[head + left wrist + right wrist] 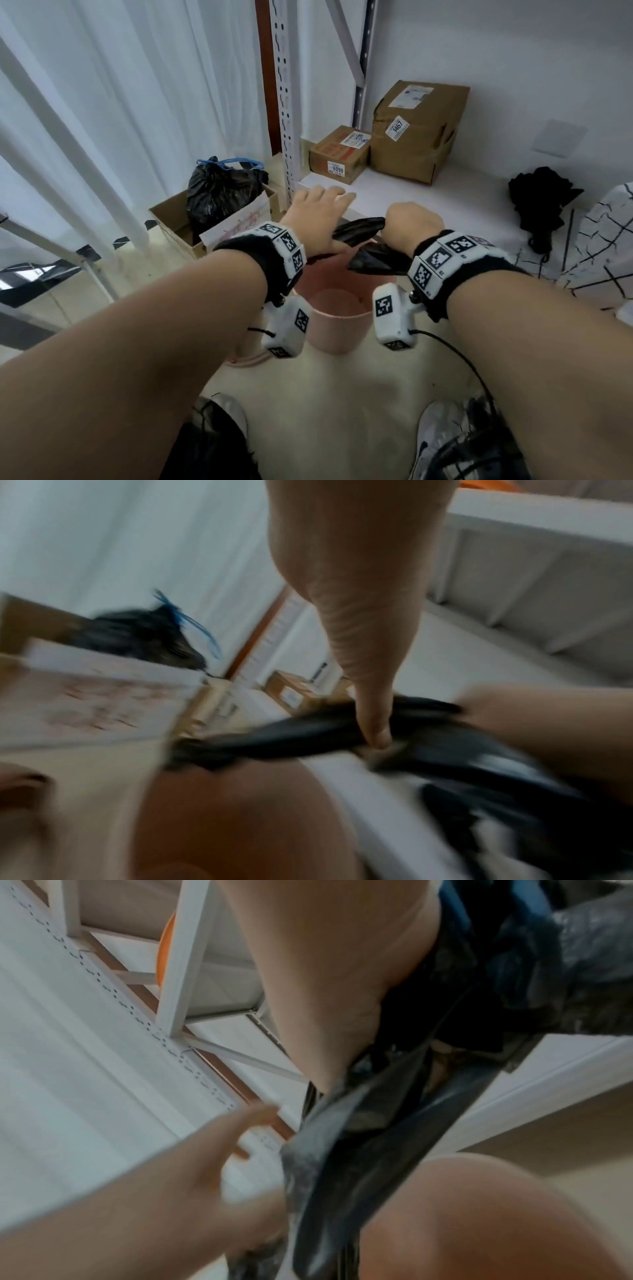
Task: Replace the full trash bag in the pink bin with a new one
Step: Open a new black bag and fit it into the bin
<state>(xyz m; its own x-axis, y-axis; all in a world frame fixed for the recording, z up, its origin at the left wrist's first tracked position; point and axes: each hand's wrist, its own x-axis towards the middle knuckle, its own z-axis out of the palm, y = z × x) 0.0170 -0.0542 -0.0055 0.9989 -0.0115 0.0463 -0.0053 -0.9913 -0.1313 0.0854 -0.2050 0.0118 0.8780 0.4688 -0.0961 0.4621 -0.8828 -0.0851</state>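
The pink bin (pixel 337 322) stands on the floor below my wrists, with no bag in it. Above it I hold a new black trash bag (pixel 359 229), still bunched up. My right hand (pixel 409 222) grips the bag (pixel 342 1150) in a fist. My left hand (pixel 318 210) has its fingers stretched out, and its thumb (pixel 369 710) rests against the bag (pixel 291 734). The full black bag (pixel 219 192), tied with a blue drawstring, sits in an open cardboard box (pixel 171 222) on the left.
A perforated metal rack upright (pixel 286 113) rises just behind the bin. Two taped cardboard parcels (pixel 416 130) sit on the low white shelf (pixel 445 205). A black bundle (pixel 541 202) lies at the right, white curtains (pixel 102 102) hang at the left, and my shoes (pixel 442 435) are below.
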